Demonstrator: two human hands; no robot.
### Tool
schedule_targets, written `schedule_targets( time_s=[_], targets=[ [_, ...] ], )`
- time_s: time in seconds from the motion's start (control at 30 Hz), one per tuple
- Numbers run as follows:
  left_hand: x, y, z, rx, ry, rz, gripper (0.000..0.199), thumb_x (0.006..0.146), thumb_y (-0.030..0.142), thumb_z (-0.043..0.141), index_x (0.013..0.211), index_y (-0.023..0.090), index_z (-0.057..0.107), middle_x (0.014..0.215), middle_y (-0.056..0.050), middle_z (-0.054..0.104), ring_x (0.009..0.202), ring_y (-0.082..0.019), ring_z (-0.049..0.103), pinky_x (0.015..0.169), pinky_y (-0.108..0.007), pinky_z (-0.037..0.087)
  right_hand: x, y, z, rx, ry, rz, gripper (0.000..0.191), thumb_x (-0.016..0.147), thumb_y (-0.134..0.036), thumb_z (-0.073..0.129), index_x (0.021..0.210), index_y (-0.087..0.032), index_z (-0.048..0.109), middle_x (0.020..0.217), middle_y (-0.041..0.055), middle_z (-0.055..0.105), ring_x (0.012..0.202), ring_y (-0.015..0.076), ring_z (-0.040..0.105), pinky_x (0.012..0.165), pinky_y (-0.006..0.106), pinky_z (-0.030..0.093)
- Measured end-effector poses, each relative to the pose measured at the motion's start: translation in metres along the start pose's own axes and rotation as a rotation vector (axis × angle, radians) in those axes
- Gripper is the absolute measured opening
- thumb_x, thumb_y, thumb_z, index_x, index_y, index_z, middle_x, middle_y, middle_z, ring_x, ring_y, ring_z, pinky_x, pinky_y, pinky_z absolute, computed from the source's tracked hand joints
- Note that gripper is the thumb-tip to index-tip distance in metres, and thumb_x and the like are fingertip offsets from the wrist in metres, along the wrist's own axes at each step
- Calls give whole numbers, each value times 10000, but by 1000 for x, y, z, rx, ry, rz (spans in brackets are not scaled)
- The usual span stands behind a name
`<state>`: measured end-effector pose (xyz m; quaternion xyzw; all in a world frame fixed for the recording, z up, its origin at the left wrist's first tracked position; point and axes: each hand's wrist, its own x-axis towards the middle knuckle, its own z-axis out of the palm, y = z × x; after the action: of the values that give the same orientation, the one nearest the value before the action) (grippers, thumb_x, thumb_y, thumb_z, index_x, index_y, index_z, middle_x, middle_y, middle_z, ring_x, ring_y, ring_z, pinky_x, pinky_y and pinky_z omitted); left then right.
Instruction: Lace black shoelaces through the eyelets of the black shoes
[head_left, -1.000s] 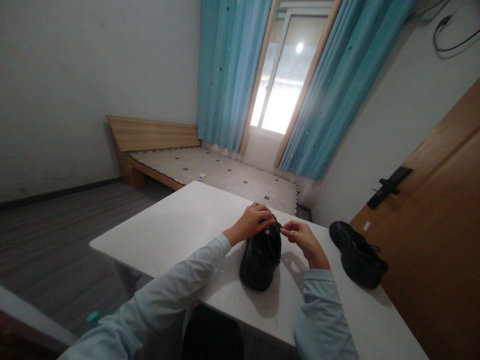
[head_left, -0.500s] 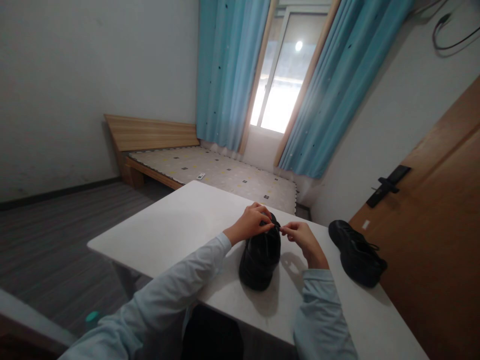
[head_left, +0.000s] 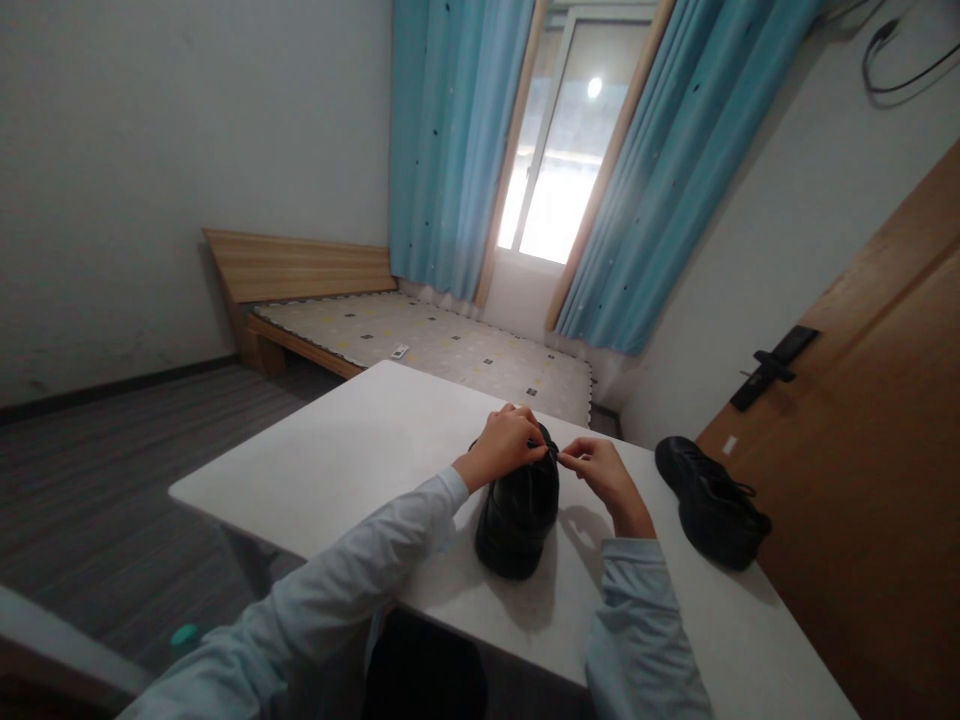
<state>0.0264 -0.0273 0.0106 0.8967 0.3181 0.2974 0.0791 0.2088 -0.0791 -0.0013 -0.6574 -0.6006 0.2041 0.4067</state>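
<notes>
Working at the white table [head_left: 300, 470], both hands are meeting at the far end of a black shoe [head_left: 517, 525]. The shoe is resting on the tabletop near the person's edge, lying lengthwise away from the body and between the forearms; this placing is probably giving both hands equal reach.

Left hand [head_left: 508, 440]: curling over the far part of the shoe from the left, its fingertips bunching beside the lace [head_left: 553, 450]. It is likely steadying the shoe, since nothing else is bracing it. Whether thumb and finger are gripping the lace or only pressing beside it, cannot tell; the dark material is hiding the contact.

Right hand [head_left: 596, 468]: approaching from the other side, thumb and forefinger closing together on the lace. A fingertip pinch seems to be suiting so thin a cord. The palm is hanging clear of the shoe, presumably so that the fingers alone are handling the lace.

The other shoe [head_left: 712, 505] is lying apart near the table's right edge, by the door [head_left: 862, 400], its laces showing on top. Nobody is touching it; its place is leaving the right forearm room.
</notes>
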Motion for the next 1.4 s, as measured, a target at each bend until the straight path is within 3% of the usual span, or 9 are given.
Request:
schedule_targets(
  time_s=[0.17,0.47,0.7,1.03,1.4],
  targets=[
    [0,14,-7,91,-72,-104,164,775,313,600,850,247,730,961,-56,623,936,-223,529,797,-332,439,0,-1,3,-76,22,-23,148,599,-295,642,562,-153,666,546,51,650,489,140,519,482,252,373],
    [-1,27,-11,202,-85,-137,177,819,254,547,852,240,721,943,-79,628,948,-256,549,776,-367,440,-5,-16,5,-185,24,-76,157,632,-260,589,526,-155,638,521,41,636,512,152,543,500,250,358],
    [5,30,-16,191,-138,-160,136,769,237,596,839,194,704,899,-99,667,939,-277,593,778,-380,448,-7,-16,5,-192,12,-81,171,638,-251,567,501,-166,623,450,16,585,463,137,503,496,253,341],
    [11,28,-6,286,-180,-90,198,829,219,493,895,139,662,881,-142,666,921,-284,615,753,-394,459,0,-3,17,160,35,17,325,587,-474,690,563,-163,602,497,-6,551,412,105,438,441,259,338],
    [1,28,-3,396,-132,26,210,897,176,380,1008,109,545,959,-147,631,929,-263,585,770,-396,425,3,-6,18,600,91,200,155,495,-224,718,588,-162,611,483,-40,542,452,73,431,453,211,298]
  ],
)
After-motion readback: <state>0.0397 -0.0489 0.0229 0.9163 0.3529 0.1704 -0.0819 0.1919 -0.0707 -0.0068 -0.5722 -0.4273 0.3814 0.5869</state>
